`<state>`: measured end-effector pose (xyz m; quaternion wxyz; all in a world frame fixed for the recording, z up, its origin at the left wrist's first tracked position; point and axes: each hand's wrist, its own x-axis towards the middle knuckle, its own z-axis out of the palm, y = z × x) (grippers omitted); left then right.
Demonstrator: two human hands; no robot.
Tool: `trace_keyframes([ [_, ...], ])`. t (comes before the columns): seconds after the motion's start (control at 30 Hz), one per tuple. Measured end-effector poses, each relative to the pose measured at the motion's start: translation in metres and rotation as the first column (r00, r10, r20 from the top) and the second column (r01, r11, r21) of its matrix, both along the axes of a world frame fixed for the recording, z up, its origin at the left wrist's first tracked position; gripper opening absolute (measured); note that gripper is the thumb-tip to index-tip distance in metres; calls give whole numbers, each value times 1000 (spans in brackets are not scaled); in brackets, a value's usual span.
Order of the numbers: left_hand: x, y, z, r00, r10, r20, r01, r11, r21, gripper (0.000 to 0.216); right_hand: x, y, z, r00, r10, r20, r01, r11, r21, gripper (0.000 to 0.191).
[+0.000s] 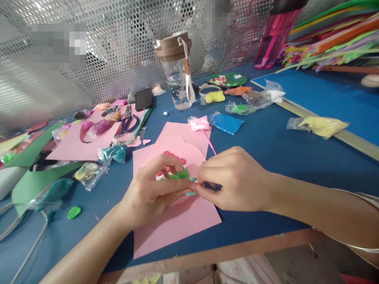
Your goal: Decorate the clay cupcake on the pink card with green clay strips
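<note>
Over a stack of pink paper [177, 232], my left hand [156, 185] is closed in a pinch, its fingertips meeting those of my right hand [233, 181]. My right hand is also pinched, thumb against curled fingers. Whatever lies between the fingertips is too small to make out. Teal patches show at my left fingertips; nails or clay, I cannot tell. Partly hidden under my left hand is a clay picture with red-pink discs [182, 161] and a green clay piece [184, 172]. A thin pink stick [210, 142] lies just beyond my right hand.
A tumbler with a brown lid [174, 71] stands at the back, before a perforated metal screen [118, 47]. Bagged clay, including pink clay [199, 123] and yellow clay [325, 126], lies around. Scissors [130, 122] rest on the left; a blue board [331, 94] and pipe cleaners [331, 43] are right.
</note>
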<state>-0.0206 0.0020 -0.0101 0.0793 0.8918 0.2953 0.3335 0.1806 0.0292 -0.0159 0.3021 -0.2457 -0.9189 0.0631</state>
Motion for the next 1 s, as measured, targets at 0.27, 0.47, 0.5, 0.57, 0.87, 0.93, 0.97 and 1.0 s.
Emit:
trace_keyframes([
  [0.27,1,0,0,956,174,238,-219,960,177,21,-4,5,7,983,-84,-163,-22,830,-558,21],
  [0.47,3,-3,-2,949,169,267,-239,937,254,22,-13,6,7,872,-12,-490,-484,136,-865,33],
  [0.5,3,-3,-2,950,167,264,-237,937,258,22,-13,5,6,867,-16,-498,-492,138,-860,34],
  [0.57,3,-2,-1,951,169,258,-236,937,256,24,-12,6,5,864,-29,-502,-493,148,-857,33],
  [0.87,5,-4,0,989,113,96,-109,993,-46,31,-8,16,7,932,75,-354,-361,152,-920,23],
  [0.93,6,-5,0,985,135,105,-136,991,7,29,-8,16,7,926,64,-372,-378,158,-912,22],
  [0.97,6,-5,0,981,157,113,-163,986,47,28,-8,16,6,917,50,-395,-398,155,-904,21],
  [1.0,6,-5,0,976,181,124,-193,977,88,26,-9,15,6,906,36,-423,-423,148,-894,21],
])
